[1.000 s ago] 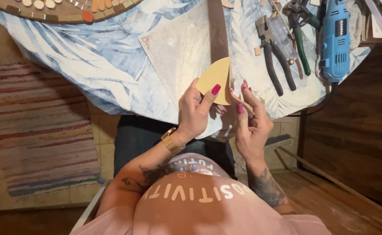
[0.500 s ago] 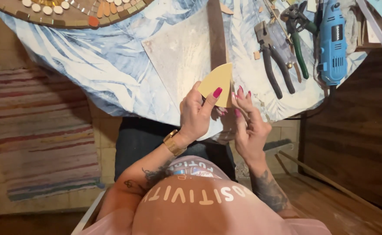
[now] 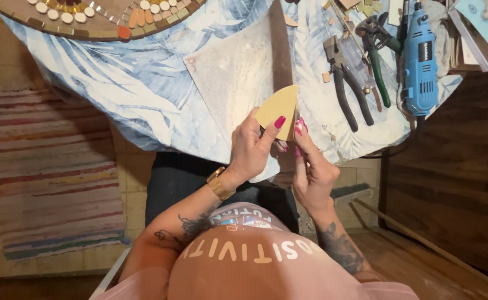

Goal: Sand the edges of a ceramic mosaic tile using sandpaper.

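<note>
The left hand (image 3: 253, 145) is pinching the tan fan-shaped tile piece (image 3: 280, 105) above the surface (image 3: 144, 72), thumb across its face. The right hand (image 3: 309, 166) has slid in closer, fingertips (image 3: 299, 126) now closed on the piece's right edge, so both hands are gripping it. No packages showing; black pliers (image 3: 347, 83) and a blue rotary tool (image 3: 420, 61) are lying to the right.

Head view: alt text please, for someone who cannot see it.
Both hands, left hand and right hand, hold a yellow fan-shaped piece above a leaf-print tablecloth. Pliers and a blue rotary tool lie at right.
</note>
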